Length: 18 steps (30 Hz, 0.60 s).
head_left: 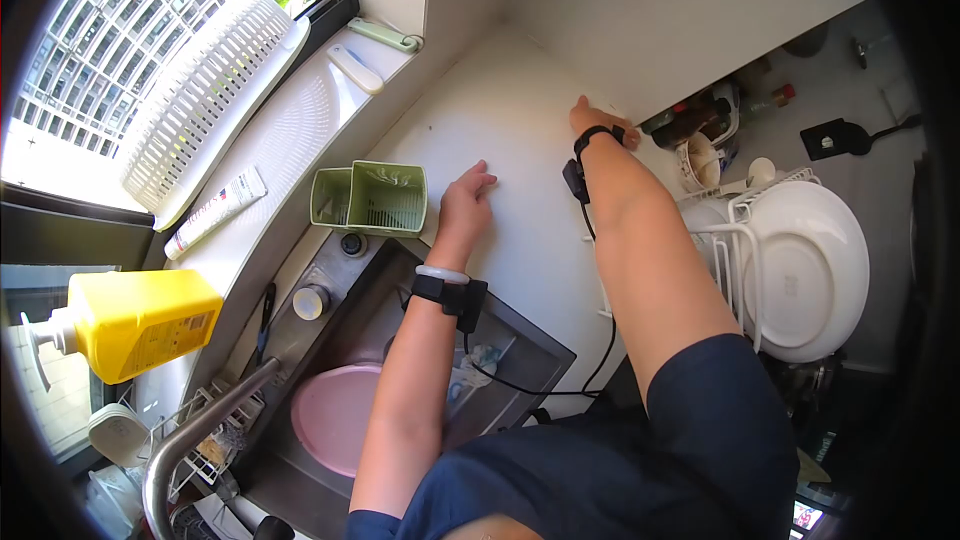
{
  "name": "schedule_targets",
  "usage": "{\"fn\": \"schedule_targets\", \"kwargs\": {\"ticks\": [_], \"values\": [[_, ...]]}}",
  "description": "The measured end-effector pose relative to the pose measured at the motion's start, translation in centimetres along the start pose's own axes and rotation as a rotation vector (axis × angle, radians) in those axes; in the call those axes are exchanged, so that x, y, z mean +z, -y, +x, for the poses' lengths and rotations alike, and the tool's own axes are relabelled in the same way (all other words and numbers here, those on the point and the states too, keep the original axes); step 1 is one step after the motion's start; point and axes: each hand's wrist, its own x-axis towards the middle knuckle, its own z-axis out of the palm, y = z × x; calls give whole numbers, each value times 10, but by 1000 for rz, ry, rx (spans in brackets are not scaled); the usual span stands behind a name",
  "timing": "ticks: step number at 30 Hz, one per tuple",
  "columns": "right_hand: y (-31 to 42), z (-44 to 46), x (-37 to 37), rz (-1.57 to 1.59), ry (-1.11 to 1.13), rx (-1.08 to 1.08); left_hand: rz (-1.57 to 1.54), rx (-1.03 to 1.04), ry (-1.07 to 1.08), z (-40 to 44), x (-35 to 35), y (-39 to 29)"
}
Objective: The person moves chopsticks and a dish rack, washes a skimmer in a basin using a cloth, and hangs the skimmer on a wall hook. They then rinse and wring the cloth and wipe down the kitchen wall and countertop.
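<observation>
My left hand (465, 208) is over the white countertop (520, 230), just right of a green two-compartment holder (390, 198). Its fingers are loosely bent and apart, with nothing visible in them. Farther back, my right hand (602, 124) is low over the counter, near the lower edge of the white wall panel and beside dark bottles (700, 122). Its thumb points away from the other fingers, which are partly hidden behind the wrist; I see nothing held. Both wrists wear black straps with a cable.
A sink with a pink basin (335, 418) and a metal faucet (205, 420) lies at lower left. On the sill stand a yellow pump bottle (150, 325), a tube (215, 212) and a white basket (215, 100). White plates (805, 270) fill a rack at right.
</observation>
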Motion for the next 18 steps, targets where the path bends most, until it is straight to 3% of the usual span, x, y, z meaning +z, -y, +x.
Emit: {"fn": "schedule_targets", "kwargs": {"ticks": [11, 14, 17, 18], "values": [[70, -36, 16, -23, -110, -101, -40, 15, 36, -1, -3, -3], [88, -52, 13, 4, -84, -199, -67, 92, -57, 0, 2, 7], [105, -55, 20, 114, 23, -588, -108, -5, 48, -2, -4, -2], [108, -52, 25, 113, 27, -585, -106, -8, 50, -4, -4, -3]]}}
